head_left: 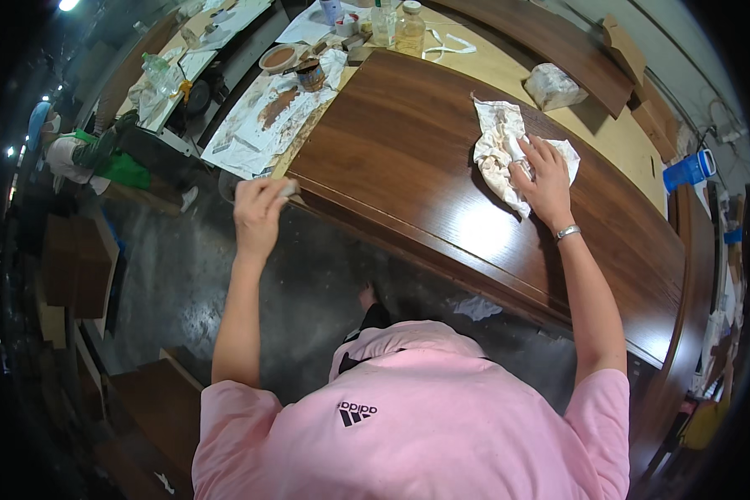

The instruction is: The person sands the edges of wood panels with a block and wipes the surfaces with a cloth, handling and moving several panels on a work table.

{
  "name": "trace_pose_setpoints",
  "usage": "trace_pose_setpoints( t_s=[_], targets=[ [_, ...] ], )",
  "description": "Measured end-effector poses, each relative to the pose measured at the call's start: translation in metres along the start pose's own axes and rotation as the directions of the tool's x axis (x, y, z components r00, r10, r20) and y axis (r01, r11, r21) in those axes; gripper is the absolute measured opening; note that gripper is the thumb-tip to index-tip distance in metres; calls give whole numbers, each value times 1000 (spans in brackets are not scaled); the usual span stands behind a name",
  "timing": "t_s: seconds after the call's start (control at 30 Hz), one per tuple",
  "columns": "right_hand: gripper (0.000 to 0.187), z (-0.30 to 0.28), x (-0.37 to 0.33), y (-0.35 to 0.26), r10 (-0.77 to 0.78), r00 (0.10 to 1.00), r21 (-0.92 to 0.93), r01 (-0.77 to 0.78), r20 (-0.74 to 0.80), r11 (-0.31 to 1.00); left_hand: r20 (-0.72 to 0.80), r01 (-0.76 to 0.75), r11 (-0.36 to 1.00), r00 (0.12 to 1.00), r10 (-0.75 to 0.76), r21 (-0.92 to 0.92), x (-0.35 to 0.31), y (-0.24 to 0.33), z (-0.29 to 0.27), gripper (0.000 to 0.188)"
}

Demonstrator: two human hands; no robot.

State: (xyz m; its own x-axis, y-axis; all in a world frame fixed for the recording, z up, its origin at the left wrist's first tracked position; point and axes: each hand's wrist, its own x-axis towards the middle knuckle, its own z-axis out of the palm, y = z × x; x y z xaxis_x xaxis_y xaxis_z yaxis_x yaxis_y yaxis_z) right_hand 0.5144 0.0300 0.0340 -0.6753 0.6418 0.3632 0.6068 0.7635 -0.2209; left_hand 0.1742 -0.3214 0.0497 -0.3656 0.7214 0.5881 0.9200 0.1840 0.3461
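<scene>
A glossy dark-brown wooden panel lies on the workbench in front of me. My right hand is on top of it, fingers curled over a crumpled white cloth with faint brownish stains. At the panel's near left corner is my left hand, its fingers closed around a small pale grey piece. Most of that piece is hidden by the fingers, so its kind cannot be made out.
Stained paper at the left carries an open can and a round tub. Glass bottles and a plastic-wrapped bundle stand behind the panel. A blue container is at right. Another person is far left.
</scene>
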Motion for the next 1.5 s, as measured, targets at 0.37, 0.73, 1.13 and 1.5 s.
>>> trace_pose_setpoints(
  t_s=[0.37,0.73,1.13,1.5],
  targets=[
    [51,0,-1,1,-5,1000,6,5,-18,1000,10,-22,1000,1000,22,-2,-7,33,12,33],
    [43,1,3,-27,-22,999,402,0,50,916,-43,-125,909,992,118,-397,3,146,35,28],
    [31,-42,-178,-89,-164,972,67,178,-170,982,-116,20,865,989,-90,-501,43,112,40,29],
    [48,-174,-362,85,463,665,-254,-693,-586,674,263,-182,791,880,396,-584,44,211,88,33]
  ],
)
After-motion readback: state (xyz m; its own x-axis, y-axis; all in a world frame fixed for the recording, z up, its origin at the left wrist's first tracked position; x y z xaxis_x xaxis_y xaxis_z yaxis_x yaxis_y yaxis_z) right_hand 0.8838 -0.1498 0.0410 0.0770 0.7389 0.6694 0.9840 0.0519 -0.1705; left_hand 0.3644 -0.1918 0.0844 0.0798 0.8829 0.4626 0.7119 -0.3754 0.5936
